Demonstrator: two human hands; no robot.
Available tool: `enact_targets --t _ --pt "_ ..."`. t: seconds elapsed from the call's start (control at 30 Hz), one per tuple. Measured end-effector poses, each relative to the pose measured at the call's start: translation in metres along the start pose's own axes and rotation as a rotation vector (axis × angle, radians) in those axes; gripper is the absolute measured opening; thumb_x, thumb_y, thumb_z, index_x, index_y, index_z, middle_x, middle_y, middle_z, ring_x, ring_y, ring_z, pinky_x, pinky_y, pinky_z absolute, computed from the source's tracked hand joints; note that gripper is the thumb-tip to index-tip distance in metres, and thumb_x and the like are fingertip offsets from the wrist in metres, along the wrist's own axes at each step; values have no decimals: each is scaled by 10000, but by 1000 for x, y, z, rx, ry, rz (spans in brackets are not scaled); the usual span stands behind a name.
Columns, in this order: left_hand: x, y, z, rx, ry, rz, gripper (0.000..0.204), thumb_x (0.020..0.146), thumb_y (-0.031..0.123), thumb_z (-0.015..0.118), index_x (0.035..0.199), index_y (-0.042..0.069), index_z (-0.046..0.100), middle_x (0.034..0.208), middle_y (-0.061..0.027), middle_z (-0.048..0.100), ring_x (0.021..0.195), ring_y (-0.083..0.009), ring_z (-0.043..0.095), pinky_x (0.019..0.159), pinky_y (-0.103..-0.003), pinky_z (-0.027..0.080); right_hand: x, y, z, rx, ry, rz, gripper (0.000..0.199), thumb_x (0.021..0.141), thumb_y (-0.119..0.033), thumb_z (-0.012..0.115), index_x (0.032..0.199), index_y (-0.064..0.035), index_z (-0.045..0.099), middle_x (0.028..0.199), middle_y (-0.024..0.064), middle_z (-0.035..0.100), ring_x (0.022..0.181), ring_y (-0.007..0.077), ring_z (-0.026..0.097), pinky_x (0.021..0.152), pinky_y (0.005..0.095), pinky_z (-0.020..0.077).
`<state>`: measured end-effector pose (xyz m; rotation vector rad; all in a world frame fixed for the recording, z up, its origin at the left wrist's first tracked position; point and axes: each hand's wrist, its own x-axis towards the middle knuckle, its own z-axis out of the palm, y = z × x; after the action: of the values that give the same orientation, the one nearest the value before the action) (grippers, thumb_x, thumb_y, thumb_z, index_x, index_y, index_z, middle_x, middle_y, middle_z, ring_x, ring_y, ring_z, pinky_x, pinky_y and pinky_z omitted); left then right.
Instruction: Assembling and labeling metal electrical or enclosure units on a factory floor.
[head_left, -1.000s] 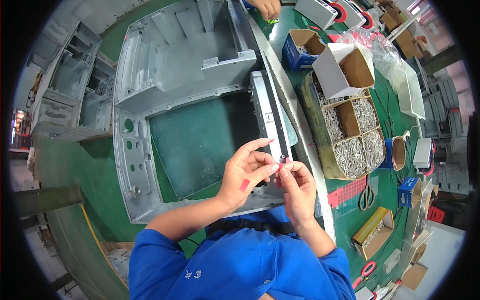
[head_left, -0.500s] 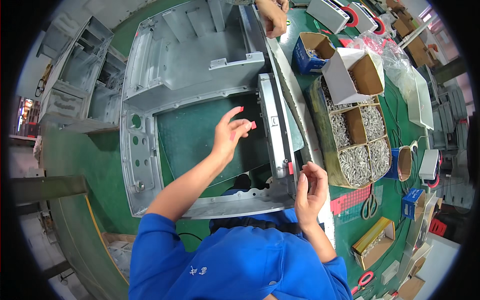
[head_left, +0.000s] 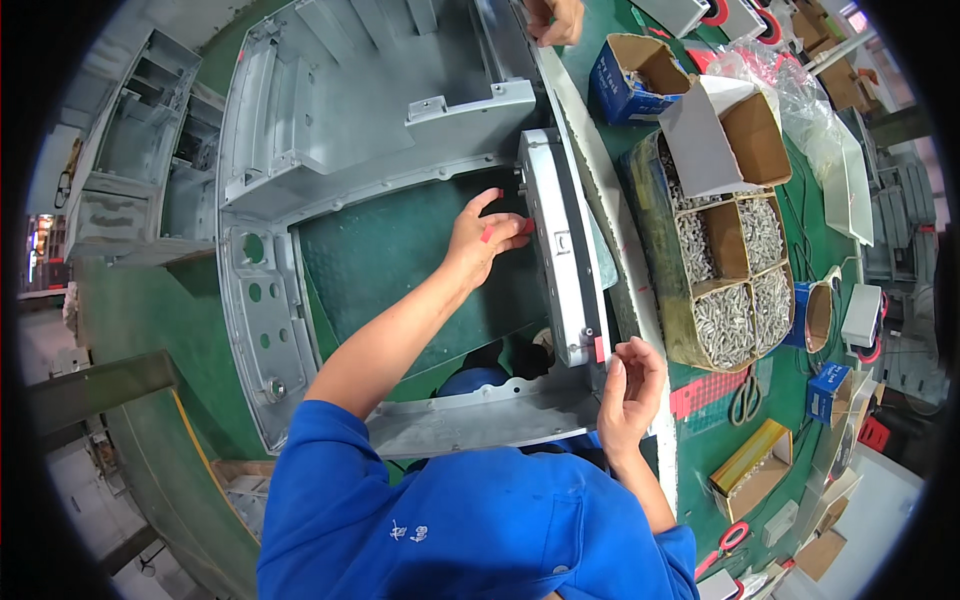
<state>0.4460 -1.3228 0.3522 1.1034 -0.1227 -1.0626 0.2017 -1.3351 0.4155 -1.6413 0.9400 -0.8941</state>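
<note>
A grey metal frame [head_left: 470,418] lies in front of me, with a large rectangular opening. Along its right side runs a long pale metal bar [head_left: 556,270]. My left hand [head_left: 480,245] reaches over the opening, fingers spread, its fingertips at the bar's inner edge. One red tape piece [head_left: 529,226] is at those fingertips, and another red tape piece [head_left: 487,233] clings to the hand. My right hand [head_left: 634,388] is beside the bar's near end, fingers loosely curled and thumb apart, nothing visible in it. Close to its fingertips, a red tape strip [head_left: 600,349] is stuck on the bar.
Another person's hand [head_left: 556,20] is at the frame's far right corner. On the green bench to the right stand a divided carton [head_left: 690,325] of small metal parts, a blue box [head_left: 625,90], scissors [head_left: 745,398] and a yellow box [head_left: 752,455]. More metal housings [head_left: 150,140] stand at left.
My left hand has moved right, bringing its taped fingertips from over the opening to the bar. My right hand is slightly nearer the bar's end. The whole view has shifted a little.
</note>
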Motion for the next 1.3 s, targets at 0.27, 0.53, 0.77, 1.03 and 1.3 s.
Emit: enact_targets --t 0.27,0.53,0.77,1.03,1.3 --pt "5 5 -5 37 -17 -45 646 732 -3 589 1248 -38 202 859 -153 553 829 -230 567 694 -344 487 2 -3 2 8 -12 24 305 809 21 477 1103 15 398 956 89 486 831 120 487 733 228 409" --pt "3 7 -1 56 -10 -14 630 738 -3 586 1247 -43 218 834 -125 549 771 -189 557 644 -303 485 4 -9 5 53 -20 58 293 825 6 455 1111 -1 393 941 67 482 832 97 457 739 206 374" --pt "3 3 -1 73 5 22 597 744 -10 568 1240 -48 237 839 -127 553 764 -182 557 632 -294 485 4 -6 5 37 -25 59 290 825 9 453 1109 -1 396 938 67 484 807 89 449 707 196 370" --pt "1 5 3 150 40 71 573 725 -21 574 1216 -61 280 826 -135 569 747 -177 567 596 -269 481 4 -6 3 41 -38 66 299 824 22 447 1117 5 389 946 70 486 822 95 458 725 204 375" --pt "2 6 3 215 54 81 571 712 -34 562 1212 -59 289 835 -147 574 729 -190 589 589 -250 471 2 -4 1 44 -57 83 318 814 53 434 1124 13 377 957 82 479 851 110 472 764 223 382"
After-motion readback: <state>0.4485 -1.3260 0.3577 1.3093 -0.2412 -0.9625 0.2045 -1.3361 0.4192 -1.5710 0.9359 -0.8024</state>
